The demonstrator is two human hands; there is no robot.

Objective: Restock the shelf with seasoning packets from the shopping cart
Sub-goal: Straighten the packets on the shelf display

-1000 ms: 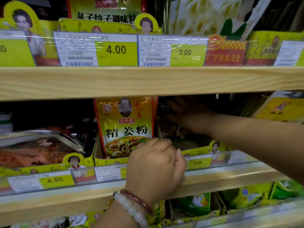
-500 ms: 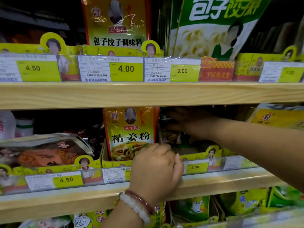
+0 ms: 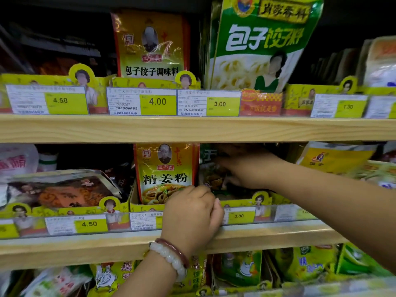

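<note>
The seasoning packets point(image 3: 216, 179) being stocked sit in a dark slot on the middle shelf point(image 3: 85, 247), just right of an upright yellow ginger powder packet point(image 3: 165, 172). They are in shadow under the shelf above, so only a dark green and brown front shows, and how many there are cannot be told. The right hand point(image 3: 248, 168) reaches in from the right with its fingers pointed left and lying over the top and front of these packets; it touches them, but whether the fingers are curled round a packet or only pressing on it cannot be told in the dim light. The left hand point(image 3: 190, 215) comes up from below, directly under and in front of the same slot. Its fingers are curled together over the front lip of the yellow cardboard tray point(image 3: 265, 200) that holds the packets, with the knuckles beside the lower right corner of the ginger powder packet and the thumb side against the clear price rail point(image 3: 242, 216) marked 3.00. Two bead bracelets point(image 3: 169, 257), one white and one dark red, circle the left wrist.

Left of the ginger powder lies a flat silver-edged pouch point(image 3: 64, 189) above a 4.50 tag. On the top shelf point(image 3: 192, 128) a yellow dumpling seasoning packet point(image 3: 150, 46) stands next to a large green and white bag point(image 3: 261, 43), with tags reading 4.50, 4.00 and 3.00 below them. More yellow and green packets point(image 3: 300, 262) fill the lowest row
</note>
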